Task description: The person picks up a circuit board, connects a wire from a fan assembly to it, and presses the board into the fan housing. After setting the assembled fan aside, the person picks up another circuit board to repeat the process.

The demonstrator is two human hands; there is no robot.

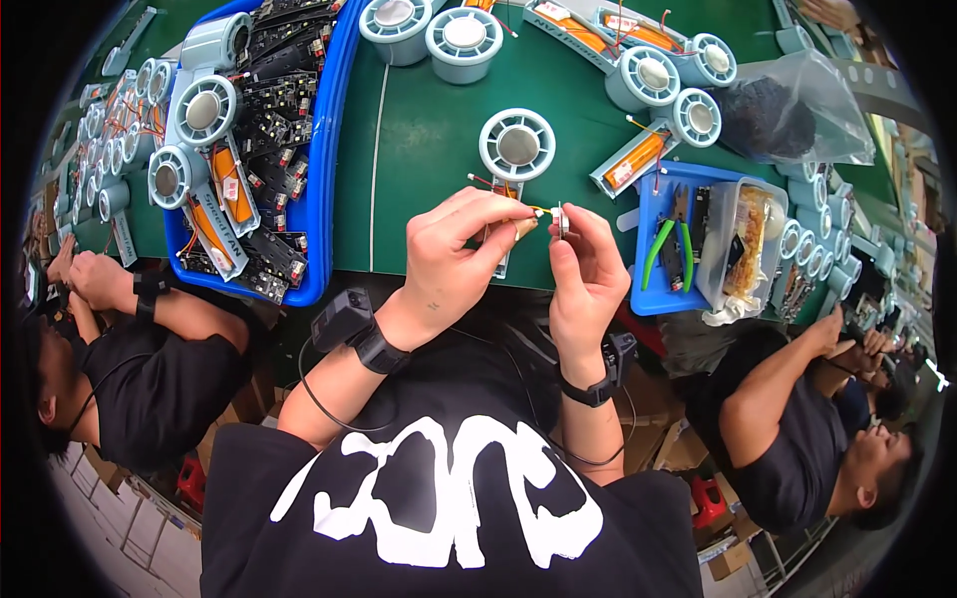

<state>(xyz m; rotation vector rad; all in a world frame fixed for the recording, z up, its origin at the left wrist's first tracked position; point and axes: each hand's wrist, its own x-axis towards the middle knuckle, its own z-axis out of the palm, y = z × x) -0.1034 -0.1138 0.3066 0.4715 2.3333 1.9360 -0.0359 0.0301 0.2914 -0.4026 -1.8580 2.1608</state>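
Basically, pale-blue fan casing (517, 146) lies dead ahead, round head just past L hand (449, 247) & R hand (590, 271); handle's long axis runs back toward the wearer, partly hidden under L hand, the nearer one. L hand pinches thin yellow lead (529, 211); R hand grips small flat part (561, 221), edge-on, prob. a PCB. Lead's tip faces it; can't tell if touching. Surface = green tabletop (419, 110), w/ blue bin (334, 149) to L, blue tray (653, 301) w/ green-handled pliers (658, 254) to R; co-workers (164, 369) both sides.
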